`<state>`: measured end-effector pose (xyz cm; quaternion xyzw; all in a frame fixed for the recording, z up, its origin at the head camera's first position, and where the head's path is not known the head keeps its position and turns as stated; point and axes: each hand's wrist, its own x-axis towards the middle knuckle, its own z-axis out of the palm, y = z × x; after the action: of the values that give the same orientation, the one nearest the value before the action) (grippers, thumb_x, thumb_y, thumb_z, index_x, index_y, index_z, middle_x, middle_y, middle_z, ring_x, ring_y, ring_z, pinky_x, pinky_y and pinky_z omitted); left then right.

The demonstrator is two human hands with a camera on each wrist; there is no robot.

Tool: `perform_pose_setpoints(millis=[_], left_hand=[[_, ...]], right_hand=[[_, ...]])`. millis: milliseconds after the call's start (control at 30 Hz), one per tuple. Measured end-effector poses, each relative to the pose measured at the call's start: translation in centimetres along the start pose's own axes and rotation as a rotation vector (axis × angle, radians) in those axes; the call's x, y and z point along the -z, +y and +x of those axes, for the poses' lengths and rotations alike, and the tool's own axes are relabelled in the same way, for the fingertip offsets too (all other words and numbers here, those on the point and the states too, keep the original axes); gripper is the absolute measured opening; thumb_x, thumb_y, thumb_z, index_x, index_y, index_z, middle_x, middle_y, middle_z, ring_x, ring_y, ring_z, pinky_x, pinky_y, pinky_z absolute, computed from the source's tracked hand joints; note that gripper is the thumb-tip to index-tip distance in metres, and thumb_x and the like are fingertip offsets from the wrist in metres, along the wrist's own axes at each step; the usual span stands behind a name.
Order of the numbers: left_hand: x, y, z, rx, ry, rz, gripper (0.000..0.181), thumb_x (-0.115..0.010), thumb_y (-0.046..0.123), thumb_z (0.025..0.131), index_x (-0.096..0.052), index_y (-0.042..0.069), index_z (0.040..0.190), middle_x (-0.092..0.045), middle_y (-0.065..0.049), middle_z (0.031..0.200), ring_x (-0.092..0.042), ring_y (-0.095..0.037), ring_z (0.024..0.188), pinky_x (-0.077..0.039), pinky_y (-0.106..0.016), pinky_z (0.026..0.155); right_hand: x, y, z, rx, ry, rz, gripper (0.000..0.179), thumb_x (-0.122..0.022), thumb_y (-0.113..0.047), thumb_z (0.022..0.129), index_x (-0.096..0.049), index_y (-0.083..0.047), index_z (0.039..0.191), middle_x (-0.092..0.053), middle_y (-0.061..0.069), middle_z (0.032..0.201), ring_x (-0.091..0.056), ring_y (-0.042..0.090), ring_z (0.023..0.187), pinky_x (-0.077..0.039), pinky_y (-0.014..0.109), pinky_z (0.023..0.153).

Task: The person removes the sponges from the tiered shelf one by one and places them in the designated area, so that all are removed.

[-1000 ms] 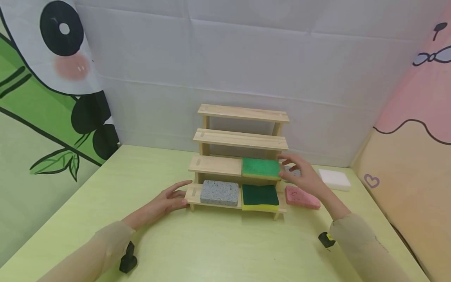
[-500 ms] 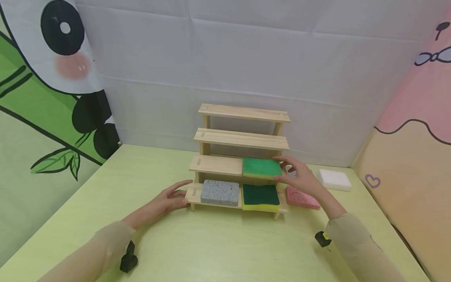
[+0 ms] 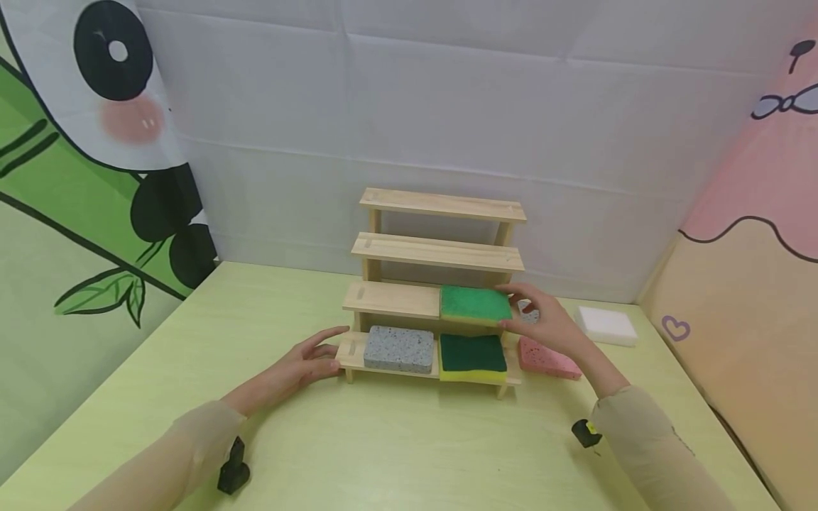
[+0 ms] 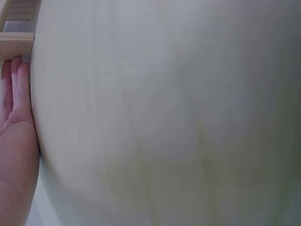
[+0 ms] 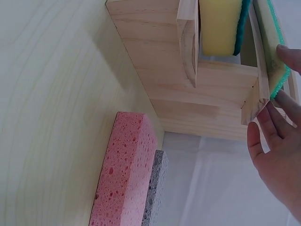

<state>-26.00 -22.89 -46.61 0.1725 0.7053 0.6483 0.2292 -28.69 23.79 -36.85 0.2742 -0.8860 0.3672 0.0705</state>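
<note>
In the head view a green-topped sponge lies on the right half of the second step of a wooden step rack. My right hand holds that sponge at its right end, thumb near the front corner and fingers at the back. The right wrist view has the same hand beside the end of the board. My left hand touches the left end of the lowest step, its fingers extended. A grey speckled sponge and a dark green and yellow sponge lie side by side on that step.
Right of the rack, a pink sponge, a partly hidden grey sponge and a white sponge block lie on the pale table. The two upper steps rise toward the white backdrop.
Over the first half second my right hand shifts slightly left, its thumb and fingers coming over the green-topped sponge's right end. Since then both hands have stayed nearly still.
</note>
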Motion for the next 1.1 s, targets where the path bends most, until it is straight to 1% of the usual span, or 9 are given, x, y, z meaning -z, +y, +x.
perform_pose_setpoints(millis=[367,567,800,967,1000,1100], left_hand=[[-0.1,0.1,0.0,0.005,-0.004,0.010,0.067,-0.054,0.016,0.102,-0.020,0.030,0.157,-0.048,-0.012,0.144,-0.057,-0.015,0.125,-0.049,-0.023,0.102],[0.0,0.1,0.0,0.007,-0.004,0.004,0.068,-0.055,0.016,0.101,-0.020,0.029,0.158,-0.049,-0.011,0.143,-0.057,-0.015,0.124,-0.049,-0.024,0.102],[0.1,0.0,0.0,0.001,-0.007,0.004,0.067,-0.054,0.015,0.102,-0.020,0.029,0.158,-0.049,-0.011,0.143,-0.057,-0.015,0.124,-0.049,-0.023,0.102],[0.0,0.0,-0.1,-0.005,-0.012,0.003,0.067,-0.054,0.014,0.102,-0.019,0.028,0.158,-0.049,-0.011,0.143,-0.058,-0.015,0.124,-0.049,-0.023,0.102],[0.0,0.0,-0.1,-0.005,-0.012,0.003,0.067,-0.053,0.015,0.102,-0.019,0.028,0.158,-0.049,-0.011,0.143,-0.058,-0.015,0.124,-0.049,-0.023,0.102],[0.0,0.0,-0.1,-0.002,-0.012,0.006,0.067,-0.054,0.015,0.102,-0.020,0.029,0.158,-0.049,-0.011,0.144,-0.057,-0.015,0.124,-0.049,-0.023,0.102]], right_hand=[[0.2,0.4,-0.1,-0.026,-0.018,0.014,0.059,-0.077,-0.023,0.087,-0.053,-0.014,0.140,-0.061,0.006,0.129,-0.053,0.021,0.111,-0.046,0.045,0.093],[0.3,0.4,-0.3,-0.014,-0.018,0.013,0.060,-0.077,-0.020,0.086,-0.052,-0.013,0.141,-0.060,0.007,0.132,-0.053,0.022,0.112,-0.046,0.045,0.092],[0.5,0.5,-0.7,-0.003,0.017,0.000,0.059,-0.077,-0.017,0.086,-0.054,-0.011,0.140,-0.060,0.008,0.136,-0.056,0.024,0.111,-0.049,0.043,0.090],[0.7,0.5,-1.1,-0.003,0.045,-0.019,0.057,-0.078,-0.018,0.085,-0.056,-0.013,0.137,-0.062,0.007,0.133,-0.057,0.022,0.109,-0.051,0.044,0.089],[0.7,0.6,-1.2,-0.002,0.050,-0.022,0.057,-0.079,-0.018,0.084,-0.057,-0.013,0.137,-0.062,0.006,0.132,-0.057,0.022,0.109,-0.052,0.043,0.088],[0.7,0.8,-1.4,0.000,0.063,-0.034,0.056,-0.079,-0.018,0.084,-0.058,-0.014,0.136,-0.064,0.005,0.128,-0.057,0.021,0.106,-0.052,0.032,0.085]])
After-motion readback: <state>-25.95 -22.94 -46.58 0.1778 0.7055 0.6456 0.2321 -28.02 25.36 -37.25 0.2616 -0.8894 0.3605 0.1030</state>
